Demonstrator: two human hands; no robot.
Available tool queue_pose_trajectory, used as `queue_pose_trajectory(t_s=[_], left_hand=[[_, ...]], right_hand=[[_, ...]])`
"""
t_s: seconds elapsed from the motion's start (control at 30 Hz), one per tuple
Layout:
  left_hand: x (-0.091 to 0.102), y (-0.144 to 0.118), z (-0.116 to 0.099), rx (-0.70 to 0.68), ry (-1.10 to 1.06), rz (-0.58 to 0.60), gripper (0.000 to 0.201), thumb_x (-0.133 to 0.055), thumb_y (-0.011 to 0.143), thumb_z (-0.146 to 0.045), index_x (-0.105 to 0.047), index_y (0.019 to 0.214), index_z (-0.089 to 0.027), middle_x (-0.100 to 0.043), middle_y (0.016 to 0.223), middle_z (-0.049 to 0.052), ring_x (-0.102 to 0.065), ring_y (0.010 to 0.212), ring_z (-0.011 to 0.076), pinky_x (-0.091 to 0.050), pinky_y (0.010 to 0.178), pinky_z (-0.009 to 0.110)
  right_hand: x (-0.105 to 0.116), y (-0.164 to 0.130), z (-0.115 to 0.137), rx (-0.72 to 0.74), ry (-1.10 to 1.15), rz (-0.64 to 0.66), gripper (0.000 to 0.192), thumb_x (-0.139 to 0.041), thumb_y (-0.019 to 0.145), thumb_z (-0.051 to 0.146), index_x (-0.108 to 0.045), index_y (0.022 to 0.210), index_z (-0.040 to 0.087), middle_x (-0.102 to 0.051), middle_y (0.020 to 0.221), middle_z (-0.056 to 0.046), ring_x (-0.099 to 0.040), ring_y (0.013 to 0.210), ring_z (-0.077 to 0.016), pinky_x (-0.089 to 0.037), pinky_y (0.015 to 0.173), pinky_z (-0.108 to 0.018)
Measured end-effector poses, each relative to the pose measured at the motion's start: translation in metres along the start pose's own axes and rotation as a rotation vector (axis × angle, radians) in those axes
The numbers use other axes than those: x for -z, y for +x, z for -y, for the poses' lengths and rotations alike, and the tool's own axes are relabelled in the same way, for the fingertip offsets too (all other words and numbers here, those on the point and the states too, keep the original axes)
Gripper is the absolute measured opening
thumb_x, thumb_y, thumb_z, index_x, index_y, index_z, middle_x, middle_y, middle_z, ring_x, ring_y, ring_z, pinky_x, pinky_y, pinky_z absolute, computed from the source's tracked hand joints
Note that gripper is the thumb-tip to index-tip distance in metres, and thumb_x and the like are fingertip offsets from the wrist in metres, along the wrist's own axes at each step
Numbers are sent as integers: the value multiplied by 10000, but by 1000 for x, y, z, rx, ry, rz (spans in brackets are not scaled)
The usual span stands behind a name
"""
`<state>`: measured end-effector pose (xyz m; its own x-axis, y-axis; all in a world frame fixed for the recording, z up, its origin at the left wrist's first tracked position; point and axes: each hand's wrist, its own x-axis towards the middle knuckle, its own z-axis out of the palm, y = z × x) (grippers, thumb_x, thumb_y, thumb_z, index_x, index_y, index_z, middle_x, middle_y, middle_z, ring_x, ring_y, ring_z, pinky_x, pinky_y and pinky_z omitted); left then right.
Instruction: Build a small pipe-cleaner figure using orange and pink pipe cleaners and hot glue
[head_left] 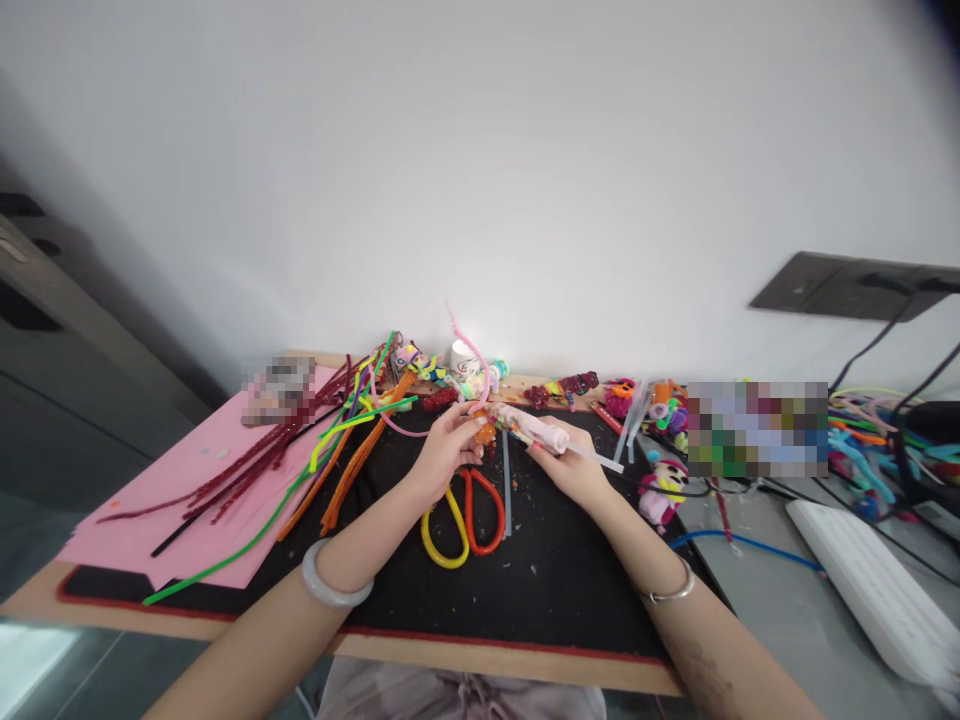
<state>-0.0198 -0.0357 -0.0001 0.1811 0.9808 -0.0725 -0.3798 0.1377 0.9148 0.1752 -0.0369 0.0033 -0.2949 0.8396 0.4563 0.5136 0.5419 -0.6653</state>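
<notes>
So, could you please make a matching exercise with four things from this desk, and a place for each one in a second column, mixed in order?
Things:
1. pink paper sheet
2. scissors
3. glue gun
4. white keyboard

Places:
A. held in the right hand
B. far right, on the grey surface
C. left side of the desk, under the loose pipe cleaners
D. lying on the black mat, between the two forearms

Right pairs: 1-C, 2-D, 3-A, 4-B. The left hand pinches a small orange piece at the gun's tip.
</notes>
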Motion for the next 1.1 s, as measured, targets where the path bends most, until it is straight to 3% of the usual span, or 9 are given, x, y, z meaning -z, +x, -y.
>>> queue_pose_trajectory(t_s=[0.6,1.1], left_hand=[[-3,1,-4,3,-52,-28,210,-610,704,-265,-547,893,-197,-537,665,-41,-477,446,31,-403,438,153],[-1,2,-3,-33,29,-57,279,-639,684,-285,-545,930,-194,-535,663,-45,-474,428,31,-400,419,150]], right_hand=[[0,1,-2,0,-32,-64,103,-545,780,200,-598,862,168,-609,727,-16,-550,631,-145,-426,610,-249],[0,1,-3,13,58,16,67,-528,796,198,-578,836,177,-603,733,-18,-550,630,-148,-435,605,-254]])
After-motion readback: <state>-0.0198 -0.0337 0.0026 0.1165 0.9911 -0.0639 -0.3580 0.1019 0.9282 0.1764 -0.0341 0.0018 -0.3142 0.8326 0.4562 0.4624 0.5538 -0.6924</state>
